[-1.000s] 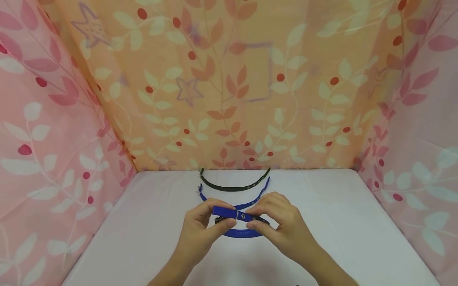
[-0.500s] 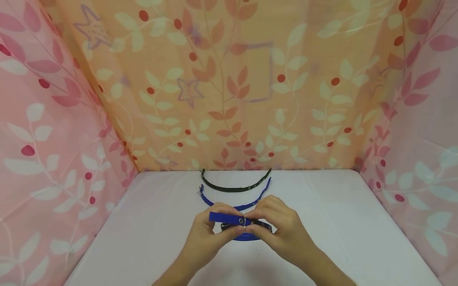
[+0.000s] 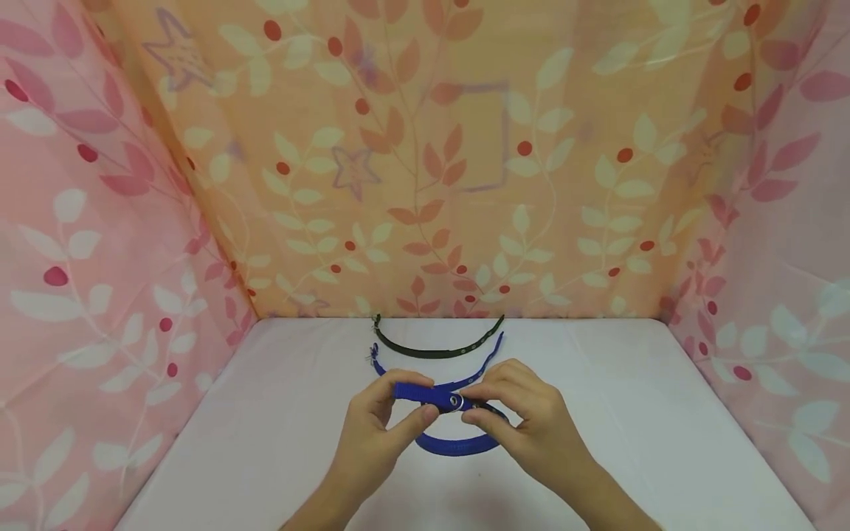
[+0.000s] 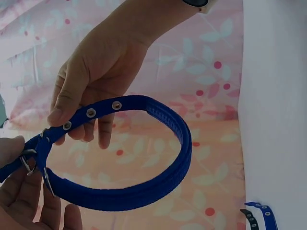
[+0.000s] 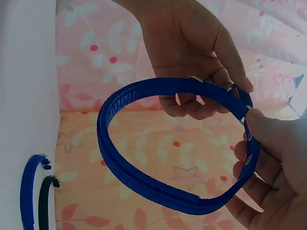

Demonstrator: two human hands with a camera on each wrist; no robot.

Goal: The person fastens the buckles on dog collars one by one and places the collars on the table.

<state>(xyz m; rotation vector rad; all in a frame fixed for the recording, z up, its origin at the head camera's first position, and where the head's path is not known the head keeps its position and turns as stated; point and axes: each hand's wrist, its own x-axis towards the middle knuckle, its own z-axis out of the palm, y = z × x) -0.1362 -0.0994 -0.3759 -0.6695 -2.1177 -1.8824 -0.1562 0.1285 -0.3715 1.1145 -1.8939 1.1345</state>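
A blue collar point(image 3: 458, 446) with metal eyelets and a buckle is held above the table, bent into a closed loop. My left hand point(image 3: 375, 420) pinches the strap end by the buckle point(image 4: 29, 162), thumb in front and fingers behind. My right hand point(image 3: 531, 413) pinches the eyelet part of the strap point(image 5: 249, 158) on the other side of the metal fittings. The loop hangs below both hands, its padded band point(image 4: 120, 199) facing the wrist cameras. Fingers partly hide the overlap at the buckle, so how far the strap passes through it is unclear.
Behind my hands lie a second blue collar point(image 3: 493, 352) and a dark green collar point(image 3: 425, 354), both spread in arcs on the white table point(image 3: 232, 442). Patterned cloth walls point(image 3: 425, 147) stand at the back and both sides.
My hands came together at the buckle, then drew slightly apart. The metal ring now sits farther right along the strap, around an eyelet that was to its right before. The collars behind stayed put.
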